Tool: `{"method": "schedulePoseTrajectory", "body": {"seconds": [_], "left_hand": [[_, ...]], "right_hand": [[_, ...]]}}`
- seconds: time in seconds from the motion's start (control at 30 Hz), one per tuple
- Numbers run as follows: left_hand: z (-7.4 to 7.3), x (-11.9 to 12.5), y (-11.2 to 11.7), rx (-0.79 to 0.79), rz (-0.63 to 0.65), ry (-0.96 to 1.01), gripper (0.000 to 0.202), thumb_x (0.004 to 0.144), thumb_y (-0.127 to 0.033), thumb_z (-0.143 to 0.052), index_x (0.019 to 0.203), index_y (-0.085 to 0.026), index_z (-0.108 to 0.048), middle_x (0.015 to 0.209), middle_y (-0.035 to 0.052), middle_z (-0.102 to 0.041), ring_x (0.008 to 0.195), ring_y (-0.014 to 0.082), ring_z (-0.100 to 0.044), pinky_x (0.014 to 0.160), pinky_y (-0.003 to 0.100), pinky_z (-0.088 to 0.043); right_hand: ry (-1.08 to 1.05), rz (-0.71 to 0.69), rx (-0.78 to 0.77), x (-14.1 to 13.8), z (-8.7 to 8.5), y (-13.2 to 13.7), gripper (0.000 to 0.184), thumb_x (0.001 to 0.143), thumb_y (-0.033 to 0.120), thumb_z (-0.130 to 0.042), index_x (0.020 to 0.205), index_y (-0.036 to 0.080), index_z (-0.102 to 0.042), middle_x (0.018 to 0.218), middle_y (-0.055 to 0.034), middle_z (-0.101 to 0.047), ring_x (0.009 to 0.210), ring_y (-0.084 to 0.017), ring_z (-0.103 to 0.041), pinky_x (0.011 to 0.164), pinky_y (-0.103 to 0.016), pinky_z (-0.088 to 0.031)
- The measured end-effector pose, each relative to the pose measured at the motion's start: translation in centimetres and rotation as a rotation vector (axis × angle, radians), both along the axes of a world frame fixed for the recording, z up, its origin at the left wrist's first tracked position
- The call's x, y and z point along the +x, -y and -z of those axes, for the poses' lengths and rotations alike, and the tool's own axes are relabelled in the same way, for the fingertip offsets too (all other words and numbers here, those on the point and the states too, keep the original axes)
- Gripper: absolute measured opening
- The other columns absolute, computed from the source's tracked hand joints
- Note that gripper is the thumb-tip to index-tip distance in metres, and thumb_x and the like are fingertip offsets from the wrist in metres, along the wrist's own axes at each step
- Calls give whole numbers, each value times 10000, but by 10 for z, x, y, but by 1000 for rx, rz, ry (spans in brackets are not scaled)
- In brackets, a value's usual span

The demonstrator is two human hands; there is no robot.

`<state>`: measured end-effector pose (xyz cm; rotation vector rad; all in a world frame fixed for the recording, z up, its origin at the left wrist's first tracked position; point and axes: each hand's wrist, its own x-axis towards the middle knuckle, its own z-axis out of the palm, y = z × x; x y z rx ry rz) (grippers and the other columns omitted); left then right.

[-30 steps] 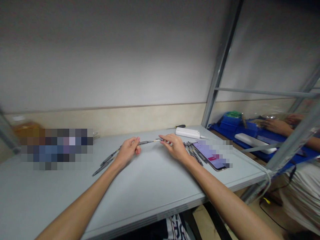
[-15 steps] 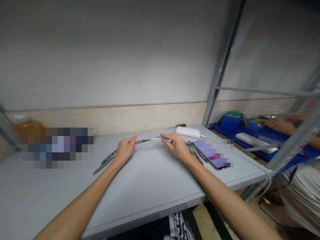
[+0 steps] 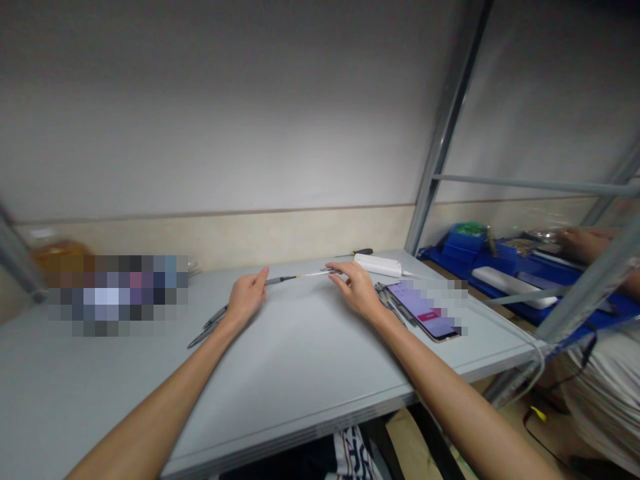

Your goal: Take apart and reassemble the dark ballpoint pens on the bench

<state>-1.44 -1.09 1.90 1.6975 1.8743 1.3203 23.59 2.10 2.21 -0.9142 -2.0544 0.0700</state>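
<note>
My left hand (image 3: pixel 246 298) is closed round a dark grey pen barrel (image 3: pixel 276 280) that points right. From the barrel's end runs a thin whitish pen refill (image 3: pixel 315 274), in line with it. The fingertips of my right hand (image 3: pixel 354 287) pinch the refill's far end, where a small dark part shows, partly hidden by the fingers. Grey pens (image 3: pixel 205 331) lie on the table beside my left wrist. More dark pens (image 3: pixel 400 308) lie to the right of my right hand, against a phone (image 3: pixel 425 312) with a lit screen.
A white power strip (image 3: pixel 379 265) and a screwdriver (image 3: pixel 363 253) lie at the back of the grey table (image 3: pixel 300 373). Metal posts (image 3: pixel 445 133) stand at the right. Beyond them, another person's hand (image 3: pixel 583 240) is over a blue surface. A blurred patch covers things at left.
My hands have drawn slightly apart, left hand leftward and right hand rightward. A longer stretch of the refill shows between them. The other person's hand has shifted right.
</note>
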Motion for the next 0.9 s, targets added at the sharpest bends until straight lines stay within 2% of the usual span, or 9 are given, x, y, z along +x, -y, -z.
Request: {"method": "schedulePoseTrajectory", "body": {"seconds": [0.4,0.67,0.9], "left_hand": [[-3,-1,0,-12,-13,4,545,803,-556,-329,403,-192,-388,341,-43,-356,367,113,-339,459,241,-262],[-2,-4,-1,-5,-7,-19,553,801,-552,-321,388,-193,-389,337,-38,-351,363,111,-326,455,242,-256],[0,-5,-1,-1,-9,-34,559,810,-553,-311,390,-192,-393,336,-38,-351,368,117,-344,463,243,-265]], "right_hand": [[-60,-20,28,2,2,-4,249,839,269,-505,1056,207,-612,955,-60,-660,825,-191,-553,741,-323,-430],[-73,-16,11,1,3,-5,247,834,259,-513,1052,197,-611,982,-62,-660,821,-185,-556,707,-307,-438],[-62,-30,19,1,2,-3,239,828,254,-523,1041,204,-619,966,-60,-663,817,-185,-556,733,-319,-435]]}}
